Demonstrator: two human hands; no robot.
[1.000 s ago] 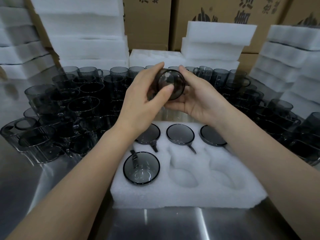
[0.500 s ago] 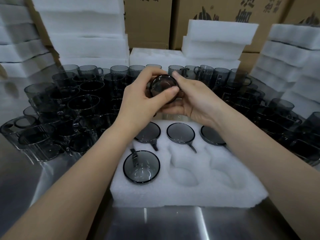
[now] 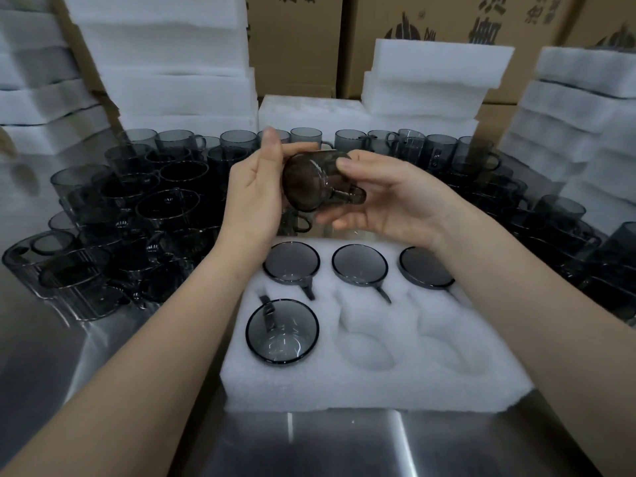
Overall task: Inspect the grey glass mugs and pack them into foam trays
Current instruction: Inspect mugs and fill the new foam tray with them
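Grip: left hand [image 3: 254,197], right hand [image 3: 395,201] | mug [image 3: 309,180] sideways between palms | handle rightward

The left hand [image 3: 254,197] and right hand [image 3: 389,204] hold a grey mug [image 3: 309,182] sideways beyond the part-filled foam tray [image 3: 378,383].
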